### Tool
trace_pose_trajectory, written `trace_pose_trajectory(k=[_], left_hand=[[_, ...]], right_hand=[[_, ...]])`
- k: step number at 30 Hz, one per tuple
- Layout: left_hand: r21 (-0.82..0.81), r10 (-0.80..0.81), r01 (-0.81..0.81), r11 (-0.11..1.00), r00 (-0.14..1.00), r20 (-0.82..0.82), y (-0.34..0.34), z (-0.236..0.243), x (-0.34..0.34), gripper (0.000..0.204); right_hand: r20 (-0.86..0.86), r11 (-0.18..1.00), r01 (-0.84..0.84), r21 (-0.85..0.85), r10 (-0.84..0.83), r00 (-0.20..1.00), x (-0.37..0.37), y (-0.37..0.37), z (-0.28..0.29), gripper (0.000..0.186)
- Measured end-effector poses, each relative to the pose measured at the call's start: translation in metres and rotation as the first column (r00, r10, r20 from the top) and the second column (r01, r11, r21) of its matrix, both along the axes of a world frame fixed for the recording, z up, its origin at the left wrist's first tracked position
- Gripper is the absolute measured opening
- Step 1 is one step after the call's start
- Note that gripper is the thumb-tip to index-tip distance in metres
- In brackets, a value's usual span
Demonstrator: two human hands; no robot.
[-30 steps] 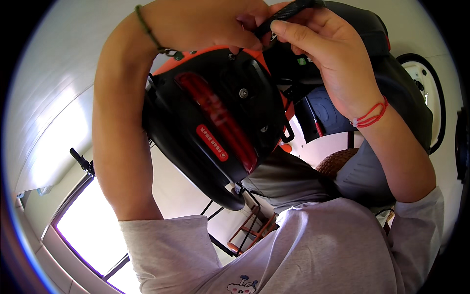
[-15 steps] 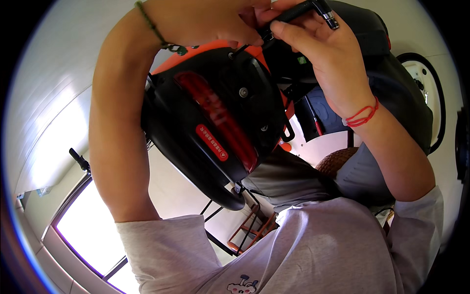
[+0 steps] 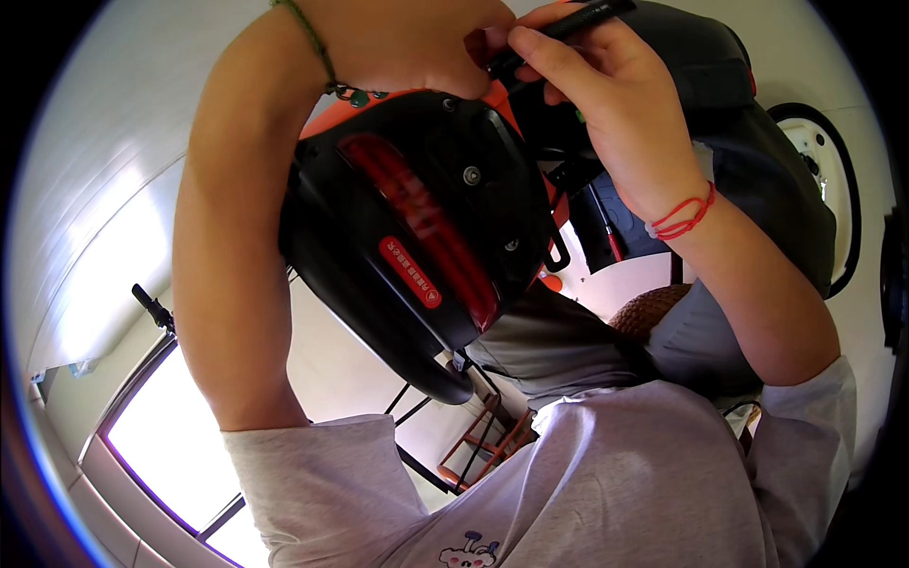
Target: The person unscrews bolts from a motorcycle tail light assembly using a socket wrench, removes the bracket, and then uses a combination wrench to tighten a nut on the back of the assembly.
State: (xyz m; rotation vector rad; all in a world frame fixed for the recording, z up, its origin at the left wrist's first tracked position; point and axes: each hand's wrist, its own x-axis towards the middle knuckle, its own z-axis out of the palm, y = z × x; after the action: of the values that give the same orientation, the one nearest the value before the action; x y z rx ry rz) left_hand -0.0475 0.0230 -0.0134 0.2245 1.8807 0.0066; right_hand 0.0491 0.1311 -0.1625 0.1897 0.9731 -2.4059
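Clearly, the right hand grips a tool beside the black shell; left hand, hold unclear; bright window.

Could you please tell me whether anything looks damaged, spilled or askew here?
Nothing clearly stands out: the red light shows no visible crack, no spill shows, and the black tool is in the right hand. The area behind the left hand is hidden, so I cannot judge it.
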Motion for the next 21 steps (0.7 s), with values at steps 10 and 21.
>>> trace_pose_trajectory(k=[10,21], left_hand=[[-0.317,-0.026,0.05,0.947,0.996,0.081,0.004,-0.004,-0.001,0.023],[-0.296,0.114,-0.079,0.952,0.988,0.103,0.007,0.004,-0.003,0.025]], right_hand=[[-0.073,0.998,0.052,-0.029,-0.054,0.996,-0.001,0.011,0.008,0.024],[-0.061,0.998,-0.057,-0.02,0.056,0.997,-0.008,0.017,0.017,0.017]])
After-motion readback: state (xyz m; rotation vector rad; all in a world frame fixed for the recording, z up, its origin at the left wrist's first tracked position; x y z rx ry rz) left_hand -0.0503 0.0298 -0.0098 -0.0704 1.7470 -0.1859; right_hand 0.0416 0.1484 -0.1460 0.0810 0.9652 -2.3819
